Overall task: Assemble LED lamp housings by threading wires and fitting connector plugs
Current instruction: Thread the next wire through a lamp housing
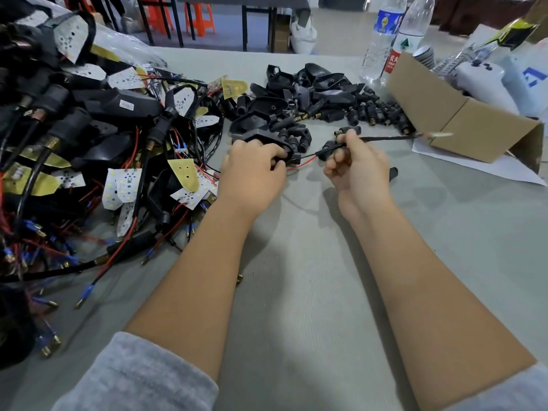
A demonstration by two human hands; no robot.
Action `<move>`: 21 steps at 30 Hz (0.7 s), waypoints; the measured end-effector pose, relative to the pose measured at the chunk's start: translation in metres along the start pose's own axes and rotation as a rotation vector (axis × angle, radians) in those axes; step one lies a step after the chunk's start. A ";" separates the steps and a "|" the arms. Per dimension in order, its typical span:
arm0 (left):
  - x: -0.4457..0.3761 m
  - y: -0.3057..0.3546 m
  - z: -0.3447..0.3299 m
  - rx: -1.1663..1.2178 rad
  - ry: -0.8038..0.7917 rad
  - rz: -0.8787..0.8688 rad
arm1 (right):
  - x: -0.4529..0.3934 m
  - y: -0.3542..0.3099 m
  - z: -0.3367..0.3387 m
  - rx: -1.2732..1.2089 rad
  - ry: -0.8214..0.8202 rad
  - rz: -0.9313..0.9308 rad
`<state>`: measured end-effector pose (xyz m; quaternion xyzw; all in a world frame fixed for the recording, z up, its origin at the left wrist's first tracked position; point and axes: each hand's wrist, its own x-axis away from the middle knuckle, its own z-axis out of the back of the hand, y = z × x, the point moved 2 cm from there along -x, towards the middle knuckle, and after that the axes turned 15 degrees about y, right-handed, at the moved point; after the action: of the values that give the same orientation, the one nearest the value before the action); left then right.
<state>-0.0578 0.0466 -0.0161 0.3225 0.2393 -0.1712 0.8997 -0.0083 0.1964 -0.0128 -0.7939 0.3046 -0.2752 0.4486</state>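
My left hand [255, 170] grips a black lamp housing [267, 137] at the table's middle, fingers curled round its right end. Red and black wires [302, 164] come out of that end and run to a black connector plug [326, 151]. My right hand [355, 167] pinches the black sleeved cable [385, 139] just past the plug. The cable stretches right, blurred, to a pale tip [441, 134] in front of the cardboard box.
A big heap of assembled lamps, LED boards and wires [103, 143] fills the left. Loose black housings [311, 84] and plugs [376, 111] lie at the back. A cardboard box [462, 120], two water bottles [382, 40] and white packages [504, 81] stand at the right.
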 end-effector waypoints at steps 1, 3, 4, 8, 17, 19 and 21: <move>0.000 0.000 0.000 0.017 -0.009 0.008 | 0.000 0.000 0.000 0.015 -0.041 -0.013; 0.001 0.001 0.000 0.050 -0.016 0.026 | 0.003 0.000 0.000 0.095 -0.136 0.002; 0.000 0.000 0.000 0.061 -0.018 0.027 | 0.005 0.000 -0.002 0.161 -0.192 0.031; -0.001 0.002 0.000 0.080 -0.055 -0.009 | 0.015 0.005 -0.007 0.463 -0.314 0.194; 0.004 0.010 0.006 0.305 0.067 0.046 | 0.010 -0.001 -0.004 0.143 -0.088 0.079; 0.003 0.010 0.005 0.305 0.088 0.034 | 0.008 -0.001 -0.003 0.109 -0.081 0.063; 0.001 0.008 0.004 0.275 0.080 0.047 | 0.008 0.001 -0.003 0.129 -0.079 0.074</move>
<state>-0.0519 0.0498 -0.0104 0.4546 0.2417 -0.1681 0.8406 -0.0055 0.1888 -0.0111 -0.7617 0.2974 -0.2460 0.5205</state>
